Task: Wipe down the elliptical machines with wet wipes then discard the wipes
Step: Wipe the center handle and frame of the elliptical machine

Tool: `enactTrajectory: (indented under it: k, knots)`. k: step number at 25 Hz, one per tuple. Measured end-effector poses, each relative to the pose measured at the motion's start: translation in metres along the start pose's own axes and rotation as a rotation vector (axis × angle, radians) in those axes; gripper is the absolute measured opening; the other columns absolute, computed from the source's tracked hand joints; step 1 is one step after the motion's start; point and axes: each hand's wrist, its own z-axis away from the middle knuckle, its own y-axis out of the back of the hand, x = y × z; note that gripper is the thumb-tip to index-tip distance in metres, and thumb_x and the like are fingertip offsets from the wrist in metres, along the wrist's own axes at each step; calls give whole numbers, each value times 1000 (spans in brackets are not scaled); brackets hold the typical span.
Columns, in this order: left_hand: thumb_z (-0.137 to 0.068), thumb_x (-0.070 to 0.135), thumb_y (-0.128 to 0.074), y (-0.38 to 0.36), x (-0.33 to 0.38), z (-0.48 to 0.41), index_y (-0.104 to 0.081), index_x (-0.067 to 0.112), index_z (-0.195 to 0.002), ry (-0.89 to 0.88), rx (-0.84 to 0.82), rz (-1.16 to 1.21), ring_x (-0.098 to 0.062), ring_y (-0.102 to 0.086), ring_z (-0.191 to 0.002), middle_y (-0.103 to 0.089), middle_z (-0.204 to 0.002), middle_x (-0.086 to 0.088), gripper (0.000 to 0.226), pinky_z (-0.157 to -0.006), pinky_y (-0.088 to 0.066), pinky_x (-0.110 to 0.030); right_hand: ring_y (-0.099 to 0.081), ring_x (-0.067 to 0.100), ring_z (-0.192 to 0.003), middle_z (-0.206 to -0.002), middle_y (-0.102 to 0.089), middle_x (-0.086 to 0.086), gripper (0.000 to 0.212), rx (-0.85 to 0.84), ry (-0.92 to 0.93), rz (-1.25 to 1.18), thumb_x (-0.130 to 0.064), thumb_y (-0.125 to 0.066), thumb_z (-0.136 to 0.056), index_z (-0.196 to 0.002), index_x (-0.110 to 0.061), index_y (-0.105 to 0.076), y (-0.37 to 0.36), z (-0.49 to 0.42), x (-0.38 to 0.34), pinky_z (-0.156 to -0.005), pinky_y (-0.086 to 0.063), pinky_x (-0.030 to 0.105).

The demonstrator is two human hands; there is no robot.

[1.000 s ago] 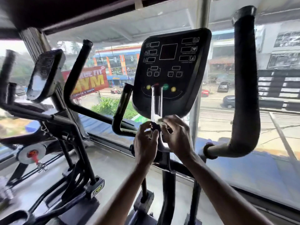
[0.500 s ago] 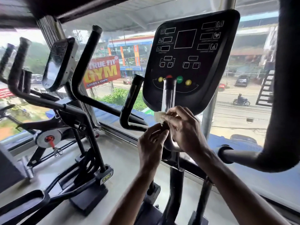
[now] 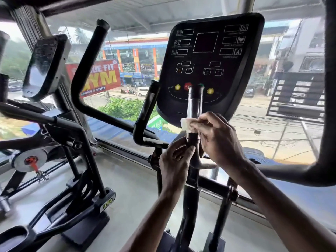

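Observation:
The elliptical's black console [image 3: 209,57] stands straight ahead, with a short upright grip [image 3: 195,104] in front of it. My right hand [image 3: 216,137] pinches a white wet wipe [image 3: 185,123] and presses it against that grip, just below its shiny middle section. My left hand [image 3: 175,160] curls around the lower black part of the same grip, under the wipe. A fixed handle [image 3: 145,117] rises left of the console and a thick moving arm [image 3: 325,124] curves up on the right.
A second elliptical [image 3: 54,115] with its own console [image 3: 43,64] stands close on the left, its base [image 3: 85,215] on the grey floor. A large window runs right behind the machines. A bike flywheel [image 3: 30,160] sits far left.
My right hand has slid the wipe a little up the upright grip. My left hand stays on the grip's lower part. The view has shifted slightly right.

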Motion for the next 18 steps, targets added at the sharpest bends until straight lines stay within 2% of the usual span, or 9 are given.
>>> enactTrajectory:
  k: [4,7,10,15,18]
  knots:
    - [-86,14,-76,2,-5,-4,-76,28,-101,-1,-2,22,-7,-73,-95,-78,-97,9,20,-89,-57,-31,-60,21,-88,-95,-63,1,16,-55,50,56,-7,-76,-85,-101,-12,-79,1,-8,-3,-67,-58,29]
    - [-85,21,-74,3,-9,-6,-75,28,-108,-125,22,-109,-7,-72,-94,-76,-102,11,24,-89,-58,-38,-60,20,-90,-99,-62,-1,12,-19,-8,86,-12,-74,-90,-101,-14,-79,1,-25,-2,-68,-58,33]
    - [-83,27,-71,3,-8,-5,-73,22,-116,-304,68,-302,-7,-69,-100,-71,-115,15,33,-91,-55,-32,-60,21,-90,-98,-62,2,15,37,-26,100,-13,-69,-92,-104,-16,-79,0,-45,3,-70,-57,33]
    - [-87,23,-72,8,-14,-6,-72,15,-120,-484,80,-395,-9,-66,-111,-70,-122,5,35,-98,-47,-16,-61,26,-90,-96,-63,5,18,135,-87,143,-9,-66,-93,-107,-14,-77,-1,-74,8,-72,-56,33]
    - [-88,18,-73,11,-21,-8,-71,11,-122,-588,67,-414,-9,-65,-116,-69,-126,1,34,-100,-46,-13,-59,25,-89,-95,-63,5,14,90,-20,173,-10,-67,-92,-100,-10,-78,-2,-75,10,-73,-53,30]
